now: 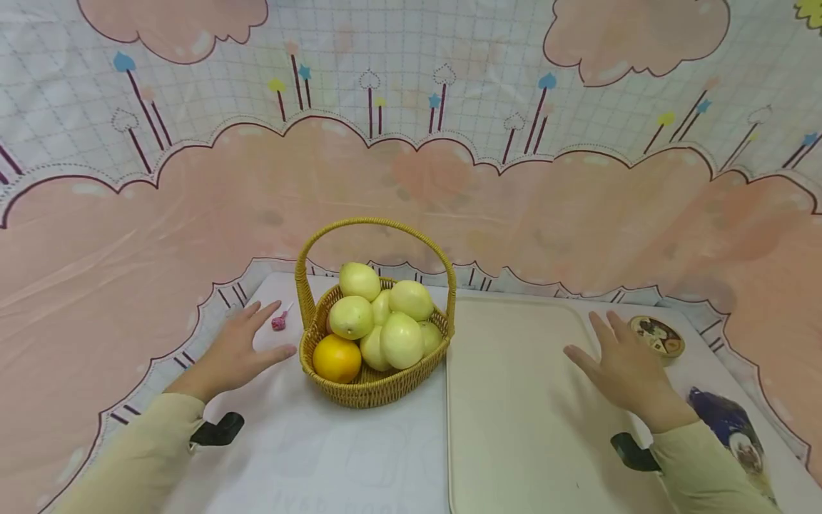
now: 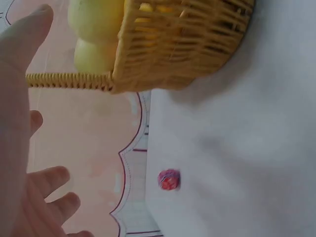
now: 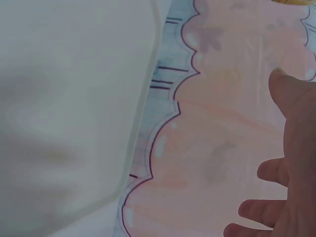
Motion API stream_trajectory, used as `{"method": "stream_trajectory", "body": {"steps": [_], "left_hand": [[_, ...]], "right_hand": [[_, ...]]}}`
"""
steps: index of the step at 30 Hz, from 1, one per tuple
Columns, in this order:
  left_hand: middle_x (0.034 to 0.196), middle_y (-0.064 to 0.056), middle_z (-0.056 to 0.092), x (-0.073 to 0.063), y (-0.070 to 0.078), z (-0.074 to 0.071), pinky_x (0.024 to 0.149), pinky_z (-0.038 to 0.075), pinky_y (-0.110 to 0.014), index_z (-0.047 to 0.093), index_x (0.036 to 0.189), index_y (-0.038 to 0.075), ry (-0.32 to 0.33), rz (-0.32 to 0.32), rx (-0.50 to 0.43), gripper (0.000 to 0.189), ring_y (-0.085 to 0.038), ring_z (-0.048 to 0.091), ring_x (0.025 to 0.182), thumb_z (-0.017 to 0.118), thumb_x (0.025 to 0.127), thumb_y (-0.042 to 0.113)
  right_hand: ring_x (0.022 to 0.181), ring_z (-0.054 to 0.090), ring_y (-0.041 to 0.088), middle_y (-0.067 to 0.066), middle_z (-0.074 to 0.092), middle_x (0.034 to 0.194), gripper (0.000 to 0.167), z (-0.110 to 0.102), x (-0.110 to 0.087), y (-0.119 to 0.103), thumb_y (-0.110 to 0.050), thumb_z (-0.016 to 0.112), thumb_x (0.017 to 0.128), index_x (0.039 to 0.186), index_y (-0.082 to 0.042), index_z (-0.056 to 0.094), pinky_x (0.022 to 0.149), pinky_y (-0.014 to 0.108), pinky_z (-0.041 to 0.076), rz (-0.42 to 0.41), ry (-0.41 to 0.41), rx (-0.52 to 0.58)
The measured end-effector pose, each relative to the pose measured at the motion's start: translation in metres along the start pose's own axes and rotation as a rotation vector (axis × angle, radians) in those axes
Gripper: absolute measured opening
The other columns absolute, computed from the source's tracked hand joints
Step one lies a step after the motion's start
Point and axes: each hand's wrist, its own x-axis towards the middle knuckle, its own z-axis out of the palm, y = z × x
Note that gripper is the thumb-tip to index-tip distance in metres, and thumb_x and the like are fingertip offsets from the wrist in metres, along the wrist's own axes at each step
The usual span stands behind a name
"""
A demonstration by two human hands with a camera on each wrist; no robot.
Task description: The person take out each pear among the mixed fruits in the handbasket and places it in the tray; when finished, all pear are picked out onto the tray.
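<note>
A wicker basket (image 1: 372, 395) with a tall arched handle stands left of centre in the head view. Pale green round fruits (image 1: 402, 340) are heaped in it, with one orange (image 1: 337, 358) at its front left. My left hand (image 1: 234, 351) hovers beside the basket's left side, fingers spread and holding nothing. Just past its fingertips lies a lollipop (image 1: 279, 322) in a pink wrapper, also seen in the left wrist view. My right hand (image 1: 626, 368) is held over the right part of a cream tray (image 1: 514, 400), fingers apart and nothing in them.
A round patterned tin (image 1: 658, 337) sits behind the right hand. Near the right forearm is a dark blue printed patch (image 1: 726, 421) on the white table (image 1: 308, 457). A pink cloud-patterned cloth (image 1: 501, 221) hangs behind and around the table.
</note>
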Motion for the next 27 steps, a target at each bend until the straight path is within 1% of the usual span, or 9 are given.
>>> {"method": "stream_trajectory", "body": {"steps": [4, 6, 8, 11, 15, 17, 19, 24, 27], "left_hand": [[0.149, -0.036, 0.036, -0.004, 0.004, 0.011, 0.107, 0.022, -0.074, 0.034, 0.153, 0.000, -0.001, 0.023, -0.103, 0.084, -0.055, 0.028, 0.137, 0.072, 0.090, 0.041], [0.148, -0.034, 0.038, -0.006, 0.006, 0.017, 0.108, 0.023, -0.072, 0.033, 0.153, 0.000, -0.005, 0.013, -0.138, 0.085, -0.053, 0.031, 0.137, 0.072, 0.090, 0.041], [0.150, -0.031, 0.038, -0.008, 0.008, 0.021, 0.109, 0.023, -0.071, 0.032, 0.154, 0.000, -0.011, -0.005, -0.168, 0.085, -0.051, 0.030, 0.138, 0.071, 0.091, 0.041], [0.155, -0.030, 0.031, -0.010, 0.011, 0.028, 0.109, 0.022, -0.071, 0.031, 0.155, 0.002, -0.031, -0.058, -0.203, 0.086, -0.052, 0.026, 0.140, 0.070, 0.091, 0.044], [0.154, -0.031, 0.031, -0.011, 0.013, 0.039, 0.106, 0.027, -0.072, 0.029, 0.155, 0.003, -0.052, -0.105, -0.248, 0.087, -0.053, 0.032, 0.137, 0.069, 0.091, 0.047], [0.153, -0.031, 0.033, -0.012, 0.014, 0.046, 0.104, 0.031, -0.071, 0.028, 0.156, 0.004, -0.062, -0.118, -0.274, 0.089, -0.053, 0.036, 0.135, 0.069, 0.091, 0.049], [0.153, -0.031, 0.033, -0.012, 0.015, 0.051, 0.104, 0.032, -0.071, 0.026, 0.157, 0.004, -0.076, -0.135, -0.301, 0.091, -0.052, 0.036, 0.135, 0.069, 0.091, 0.050], [0.156, -0.027, 0.030, -0.010, 0.014, 0.061, 0.106, 0.029, -0.070, 0.024, 0.157, 0.004, -0.081, -0.149, -0.340, 0.093, -0.051, 0.032, 0.138, 0.068, 0.091, 0.053], [0.156, -0.027, 0.031, -0.010, 0.013, 0.064, 0.107, 0.029, -0.069, 0.024, 0.157, 0.004, -0.072, -0.143, -0.347, 0.093, -0.051, 0.032, 0.138, 0.068, 0.091, 0.052]], "right_hand": [[0.131, 0.029, 0.063, 0.043, 0.028, 0.148, 0.086, 0.006, 0.000, -0.007, -0.055, 0.053, 0.099, 0.148, 0.013, 0.033, 0.104, 0.074, 0.026, -0.007, 0.011, 0.028], [0.130, 0.031, 0.063, 0.043, 0.029, 0.147, 0.085, 0.009, 0.000, -0.011, -0.053, 0.054, 0.099, 0.147, 0.013, 0.034, 0.104, 0.073, 0.026, -0.017, 0.021, 0.047], [0.130, 0.032, 0.062, 0.042, 0.030, 0.147, 0.084, 0.011, 0.000, -0.015, -0.052, 0.055, 0.099, 0.147, 0.013, 0.034, 0.103, 0.073, 0.028, -0.022, 0.025, 0.069], [0.131, 0.032, 0.061, 0.040, 0.029, 0.149, 0.085, 0.014, 0.000, -0.023, -0.053, 0.055, 0.099, 0.148, 0.012, 0.032, 0.102, 0.073, 0.030, -0.011, 0.007, 0.133], [0.134, 0.031, 0.056, 0.036, 0.030, 0.151, 0.086, 0.017, 0.001, -0.034, -0.054, 0.055, 0.098, 0.150, 0.009, 0.030, 0.101, 0.072, 0.033, 0.002, -0.013, 0.232], [0.135, 0.032, 0.054, 0.034, 0.032, 0.150, 0.085, 0.019, 0.002, -0.039, -0.053, 0.057, 0.098, 0.150, 0.009, 0.031, 0.102, 0.070, 0.033, -0.010, -0.003, 0.265], [0.135, 0.034, 0.052, 0.033, 0.035, 0.149, 0.083, 0.022, 0.004, -0.044, -0.050, 0.060, 0.097, 0.149, 0.010, 0.032, 0.103, 0.068, 0.033, -0.036, 0.019, 0.287], [0.135, 0.036, 0.049, 0.033, 0.039, 0.146, 0.079, 0.026, 0.008, -0.058, -0.044, 0.064, 0.096, 0.146, 0.011, 0.035, 0.107, 0.064, 0.032, -0.091, 0.051, 0.331], [0.135, 0.037, 0.048, 0.031, 0.040, 0.146, 0.078, 0.028, 0.009, -0.066, -0.043, 0.065, 0.096, 0.146, 0.009, 0.037, 0.107, 0.063, 0.033, -0.101, 0.052, 0.351]]}}
